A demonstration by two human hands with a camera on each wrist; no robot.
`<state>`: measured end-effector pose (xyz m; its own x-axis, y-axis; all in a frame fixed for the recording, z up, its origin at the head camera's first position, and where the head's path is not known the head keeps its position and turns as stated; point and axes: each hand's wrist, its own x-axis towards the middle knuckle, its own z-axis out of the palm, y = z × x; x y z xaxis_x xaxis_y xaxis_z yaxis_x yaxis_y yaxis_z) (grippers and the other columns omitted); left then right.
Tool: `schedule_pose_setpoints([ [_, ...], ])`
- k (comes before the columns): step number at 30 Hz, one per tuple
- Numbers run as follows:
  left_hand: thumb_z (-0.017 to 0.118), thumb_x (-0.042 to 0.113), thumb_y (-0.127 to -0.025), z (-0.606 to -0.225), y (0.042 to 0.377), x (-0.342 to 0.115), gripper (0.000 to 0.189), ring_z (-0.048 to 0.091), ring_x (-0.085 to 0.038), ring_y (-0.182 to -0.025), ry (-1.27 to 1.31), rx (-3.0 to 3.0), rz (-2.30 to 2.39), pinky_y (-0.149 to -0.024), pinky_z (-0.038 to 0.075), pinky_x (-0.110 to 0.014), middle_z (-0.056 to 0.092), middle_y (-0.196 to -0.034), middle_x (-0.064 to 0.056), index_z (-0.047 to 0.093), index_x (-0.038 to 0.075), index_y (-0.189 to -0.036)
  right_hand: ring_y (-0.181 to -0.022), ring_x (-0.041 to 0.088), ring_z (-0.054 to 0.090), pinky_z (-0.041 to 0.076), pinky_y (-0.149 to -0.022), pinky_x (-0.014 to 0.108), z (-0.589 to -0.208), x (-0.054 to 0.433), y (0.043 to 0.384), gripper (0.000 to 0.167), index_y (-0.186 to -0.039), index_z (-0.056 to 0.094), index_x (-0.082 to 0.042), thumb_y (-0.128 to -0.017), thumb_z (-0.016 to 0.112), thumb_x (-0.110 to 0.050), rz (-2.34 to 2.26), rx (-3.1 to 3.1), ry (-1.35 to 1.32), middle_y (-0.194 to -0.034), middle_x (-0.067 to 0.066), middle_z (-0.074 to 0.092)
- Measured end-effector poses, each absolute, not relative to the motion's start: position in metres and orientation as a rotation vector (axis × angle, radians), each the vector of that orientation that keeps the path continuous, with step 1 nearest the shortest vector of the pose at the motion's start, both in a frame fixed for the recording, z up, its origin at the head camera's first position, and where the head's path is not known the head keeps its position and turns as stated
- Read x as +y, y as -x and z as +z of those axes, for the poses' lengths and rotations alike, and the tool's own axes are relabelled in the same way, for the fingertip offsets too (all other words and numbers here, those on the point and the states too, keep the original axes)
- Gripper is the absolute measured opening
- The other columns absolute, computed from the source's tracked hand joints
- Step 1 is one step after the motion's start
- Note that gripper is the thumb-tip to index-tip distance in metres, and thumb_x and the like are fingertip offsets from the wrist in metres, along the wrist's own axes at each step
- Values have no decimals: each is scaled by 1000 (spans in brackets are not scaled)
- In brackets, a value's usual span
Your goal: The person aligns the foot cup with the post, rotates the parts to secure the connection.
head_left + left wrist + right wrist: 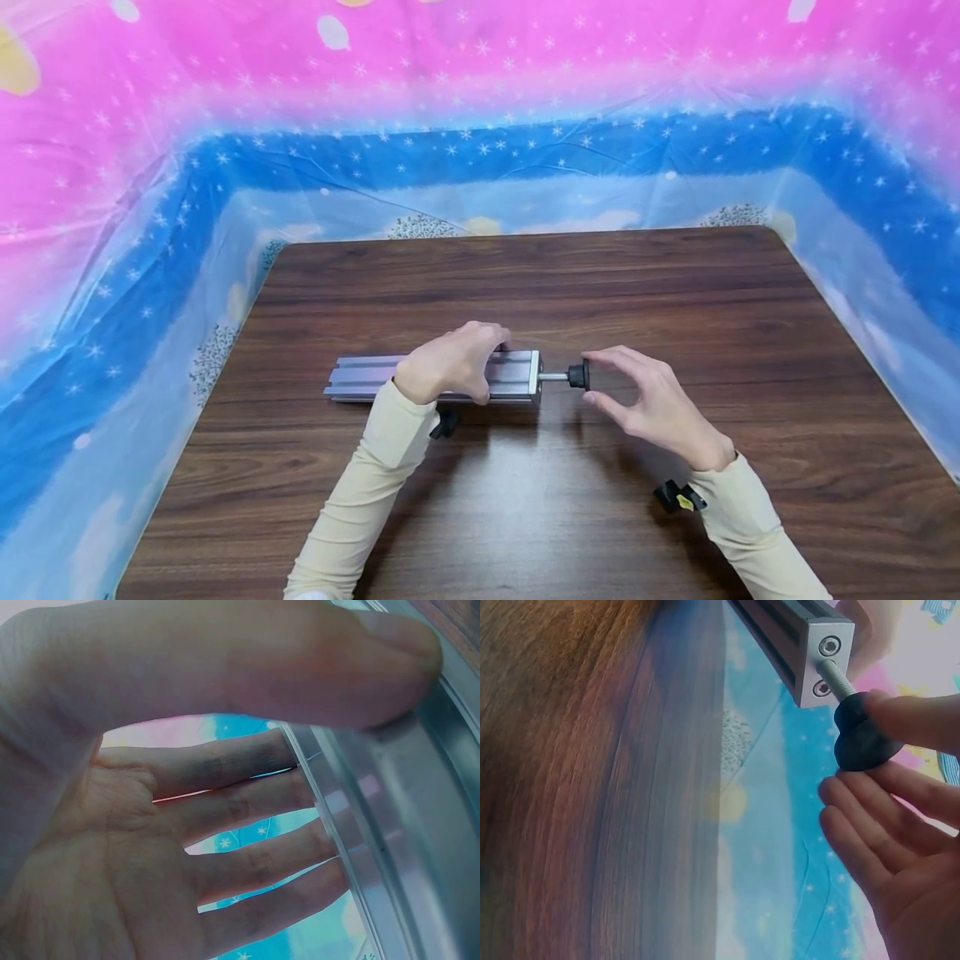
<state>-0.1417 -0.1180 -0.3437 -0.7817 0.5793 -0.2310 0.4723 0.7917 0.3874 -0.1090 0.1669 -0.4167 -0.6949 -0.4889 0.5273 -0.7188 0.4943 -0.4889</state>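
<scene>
A silver aluminium profile [517, 379] with grooves along its length extends left to right near the middle of the table. My left hand [450, 362] grips it from above, thumb on the near side and fingertips along the far side; the left wrist view shows the thumb [337, 667] over its edge. From the end plate [808, 667], which bears two socket-head screws, a threaded rod [838, 679] projects. On that rod sits a black levelling foot [578, 376]. Thumb and fingers of my right hand [663, 404] pinch the foot's rim.
The brown wood-grain table [637, 283] spreads around the profile. Behind and beside it hangs a pink and blue patterned cloth [480, 150]. Black wrist-camera mounts sit under the left cuff [401, 429] and beside the right cuff [738, 496].
</scene>
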Motion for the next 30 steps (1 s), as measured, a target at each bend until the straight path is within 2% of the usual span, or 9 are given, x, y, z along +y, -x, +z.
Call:
schedule_pose_setpoints([
  [7, 80, -5, -63, -344, 141, -117, 62, 50, -20, -88, -802, 2643, 444, -71, 46, -31, 60, -101, -7, 61, 0, -122, -96, 16, 72, 57, -83, 39, -418, 168, 108, 25, -115, 72, -9, -91, 75, -18, 1058, -2543, -942, -107, -1, 74],
  [10, 81, -4, -62, -344, 142, -117, 62, 51, -20, -88, -808, 2652, 434, -73, 47, -31, 61, -101, -7, 62, 0, -121, -95, 13, 72, 58, -82, 38, -418, 167, 109, 21, -113, 73, -9, -97, 68, -23, 1076, -2614, -897, -104, -2, 75],
  [13, 81, -3, -62, -345, 142, -117, 61, 51, -20, -88, -807, 2659, 420, -73, 47, -31, 61, -101, -7, 62, 1, -120, -97, 12, 71, 58, -82, 38, -417, 166, 109, 24, -113, 73, -10, -100, 63, -28, 1092, -2671, -855, -105, -3, 74],
  [15, 81, -3, -62, -345, 142, -116, 61, 51, -20, -88, -808, 2660, 417, -73, 47, -31, 62, -101, -7, 62, 1, -121, -101, 14, 70, 57, -84, 39, -418, 167, 108, 27, -116, 72, -10, -99, 65, -29, 1078, -2673, -846, -109, -2, 73],
  [22, 79, -5, -63, -345, 142, -118, 60, 52, -20, -87, -791, 2667, 428, -69, 46, -31, 60, -99, -6, 63, 1, -120, -109, 23, 70, 56, -91, 44, -419, 167, 108, 59, -136, 60, -9, -82, 84, -19, 1076, -2535, -951, -127, 5, 69],
  [26, 79, -5, -63, -346, 142, -118, 60, 52, -20, -86, -784, 2668, 427, -69, 46, -31, 59, -98, -6, 63, 2, -120, -108, 23, 71, 57, -90, 44, -419, 166, 109, 55, -133, 61, -11, -83, 83, -14, 1092, -2528, -995, -126, 3, 70],
  [30, 79, -5, -63, -348, 142, -119, 59, 52, -20, -87, -790, 2673, 432, -69, 46, -31, 59, -98, -6, 63, 2, -120, -98, 21, 74, 58, -84, 42, -419, 165, 110, 43, -126, 66, -9, -86, 80, -15, 1074, -2547, -995, -113, 1, 74],
])
